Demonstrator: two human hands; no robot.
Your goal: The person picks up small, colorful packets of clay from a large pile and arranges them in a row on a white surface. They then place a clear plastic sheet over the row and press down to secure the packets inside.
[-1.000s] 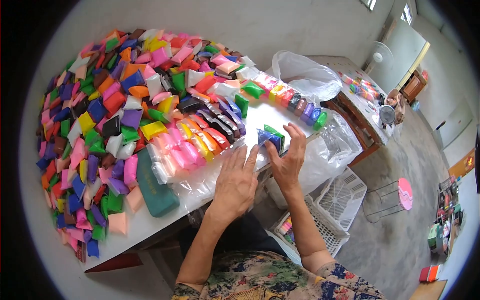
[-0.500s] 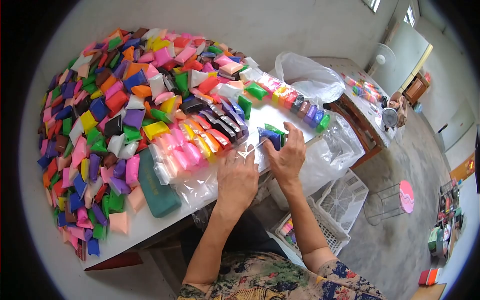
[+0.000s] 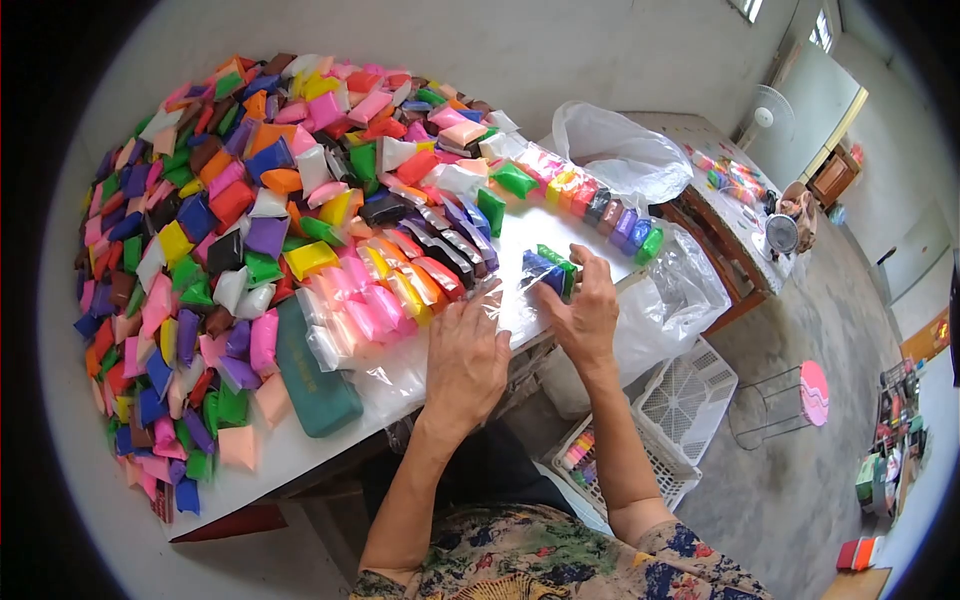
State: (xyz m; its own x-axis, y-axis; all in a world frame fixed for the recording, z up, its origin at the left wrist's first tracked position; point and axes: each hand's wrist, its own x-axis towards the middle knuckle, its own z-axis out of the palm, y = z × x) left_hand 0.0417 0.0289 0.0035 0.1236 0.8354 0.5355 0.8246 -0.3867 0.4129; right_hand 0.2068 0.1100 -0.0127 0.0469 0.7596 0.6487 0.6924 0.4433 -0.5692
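My right hand has its thumb and fingers around a blue packet and a green packet, which stand together on the white tabletop. My left hand lies at the table's front edge, fingers stretched forward over clear plastic film; its fingertips are partly lost in the shine. Left of it, packets stand in rows: pink, orange, red and black. A loose green packet lies behind them.
A large heap of coloured packets covers the table's left side. A green case lies at the front. Another row of packets runs along the back right, beside clear plastic bags. A white crate and a pink stool stand below.
My left hand has shifted slightly left and its fingers have drawn back. My right hand, with the blue and green packets, has moved a little to the right.
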